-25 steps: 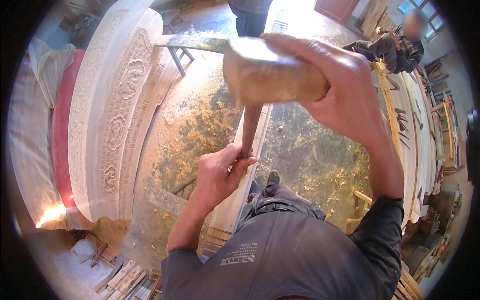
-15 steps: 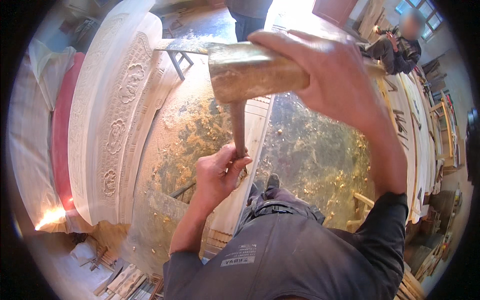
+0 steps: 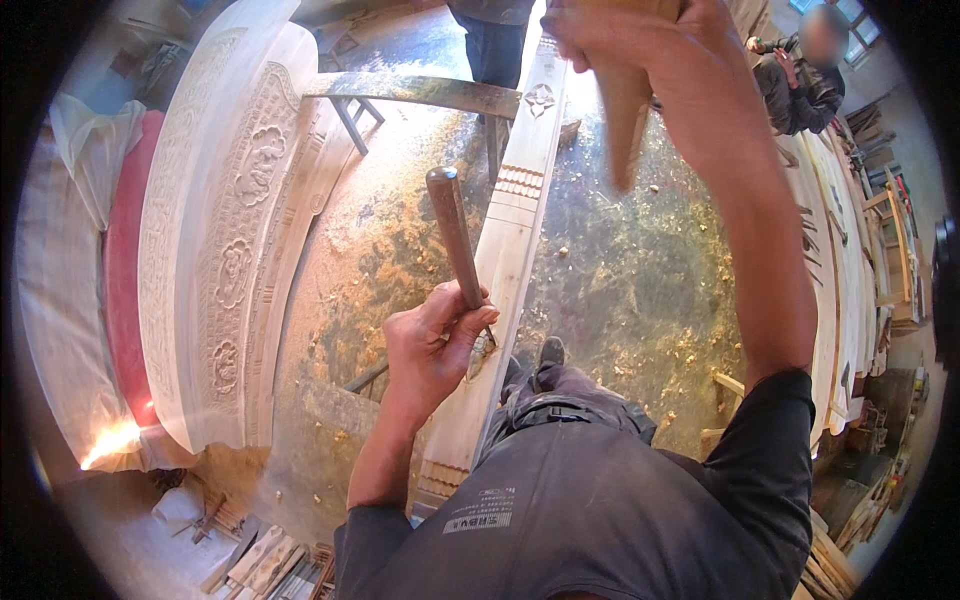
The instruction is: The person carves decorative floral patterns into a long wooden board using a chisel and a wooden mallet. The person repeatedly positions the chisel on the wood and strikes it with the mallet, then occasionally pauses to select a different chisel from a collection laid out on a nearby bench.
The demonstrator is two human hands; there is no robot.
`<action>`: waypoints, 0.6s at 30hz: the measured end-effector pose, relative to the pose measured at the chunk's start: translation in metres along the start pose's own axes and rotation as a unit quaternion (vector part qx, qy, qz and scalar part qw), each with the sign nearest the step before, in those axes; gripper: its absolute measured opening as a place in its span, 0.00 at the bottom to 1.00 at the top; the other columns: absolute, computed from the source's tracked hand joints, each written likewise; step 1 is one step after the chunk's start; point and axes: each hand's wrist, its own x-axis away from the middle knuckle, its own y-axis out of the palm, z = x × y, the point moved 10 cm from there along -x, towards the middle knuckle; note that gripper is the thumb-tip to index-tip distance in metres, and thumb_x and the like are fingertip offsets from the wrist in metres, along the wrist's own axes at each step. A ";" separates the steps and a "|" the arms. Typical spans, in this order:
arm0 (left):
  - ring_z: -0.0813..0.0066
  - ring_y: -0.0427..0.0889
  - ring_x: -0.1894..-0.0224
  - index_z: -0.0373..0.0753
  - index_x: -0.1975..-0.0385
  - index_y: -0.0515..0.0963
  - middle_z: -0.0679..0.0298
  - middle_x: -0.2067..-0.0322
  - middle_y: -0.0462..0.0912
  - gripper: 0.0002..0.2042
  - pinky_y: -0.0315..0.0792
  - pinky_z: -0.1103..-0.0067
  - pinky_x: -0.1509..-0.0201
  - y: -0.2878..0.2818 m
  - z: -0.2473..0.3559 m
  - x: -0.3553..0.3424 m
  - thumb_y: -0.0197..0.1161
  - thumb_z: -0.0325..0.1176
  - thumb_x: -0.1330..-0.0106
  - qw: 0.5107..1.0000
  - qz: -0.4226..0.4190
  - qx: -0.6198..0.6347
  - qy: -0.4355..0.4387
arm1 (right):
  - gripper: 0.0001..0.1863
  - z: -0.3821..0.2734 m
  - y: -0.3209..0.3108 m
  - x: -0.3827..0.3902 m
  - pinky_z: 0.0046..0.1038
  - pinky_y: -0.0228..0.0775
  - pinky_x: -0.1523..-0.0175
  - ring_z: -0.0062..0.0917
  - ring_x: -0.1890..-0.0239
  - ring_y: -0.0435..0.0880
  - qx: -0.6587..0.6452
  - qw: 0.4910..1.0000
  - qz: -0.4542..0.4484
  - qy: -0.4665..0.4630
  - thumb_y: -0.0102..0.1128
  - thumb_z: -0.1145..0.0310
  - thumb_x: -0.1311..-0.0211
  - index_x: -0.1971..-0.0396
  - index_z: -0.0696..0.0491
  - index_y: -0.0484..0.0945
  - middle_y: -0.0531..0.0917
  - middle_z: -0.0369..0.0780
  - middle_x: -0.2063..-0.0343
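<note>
My left hand (image 3: pixel 425 345) is closed around the lower part of a wood-carving chisel (image 3: pixel 457 235). The chisel leans slightly, its round handle end up and its tip at a carved spot on a long pale plank (image 3: pixel 505 245). Bands of notches and a flower motif show farther up that plank. High at the upper right, my right hand (image 3: pixel 660 45) grips a wooden mallet (image 3: pixel 627 115), smeared by motion. The mallet is apart from the chisel's end, and part of it is hidden by the hand.
Large carved wooden panels (image 3: pixel 225 240) stand at left beside a red sheet (image 3: pixel 125 270). A narrow trestle bench (image 3: pixel 425 92) crosses beneath the plank's far part. One person (image 3: pixel 490 50) stands beyond; another (image 3: pixel 800 85) sits at upper right near stacked boards (image 3: pixel 825 240). Shavings litter the floor.
The mallet has swung up and right, off the chisel's handle end, which now shows in full. My left hand keeps the chisel at nearly the same place on the plank.
</note>
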 end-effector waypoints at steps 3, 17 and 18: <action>0.76 0.90 0.65 0.30 0.58 0.81 0.60 0.69 0.89 0.06 0.83 0.78 0.60 -0.002 0.001 0.003 0.68 0.22 0.31 1.000 -0.005 -0.031 -0.003 | 0.23 -0.039 0.021 0.016 0.37 0.80 0.55 0.36 0.61 0.90 0.231 0.966 0.008 -0.117 0.69 0.72 0.44 0.46 0.47 0.84 0.90 0.44 0.60; 0.73 0.88 0.63 0.28 0.53 0.78 0.57 0.64 0.87 0.08 0.85 0.79 0.56 -0.040 0.003 0.003 0.65 0.22 0.28 0.969 0.165 0.180 -0.044 | 0.28 0.068 -0.002 0.077 0.27 0.81 0.57 0.23 0.62 0.89 -0.104 0.972 0.105 0.180 0.83 0.60 0.50 0.50 0.54 0.84 0.89 0.38 0.63; 0.74 0.88 0.63 0.27 0.54 0.78 0.57 0.64 0.87 0.08 0.85 0.79 0.56 -0.039 0.004 0.004 0.65 0.22 0.28 0.973 0.152 0.170 -0.043 | 0.28 0.071 -0.001 0.082 0.26 0.80 0.56 0.21 0.62 0.89 -0.108 0.970 0.105 0.189 0.84 0.60 0.51 0.51 0.56 0.84 0.89 0.37 0.63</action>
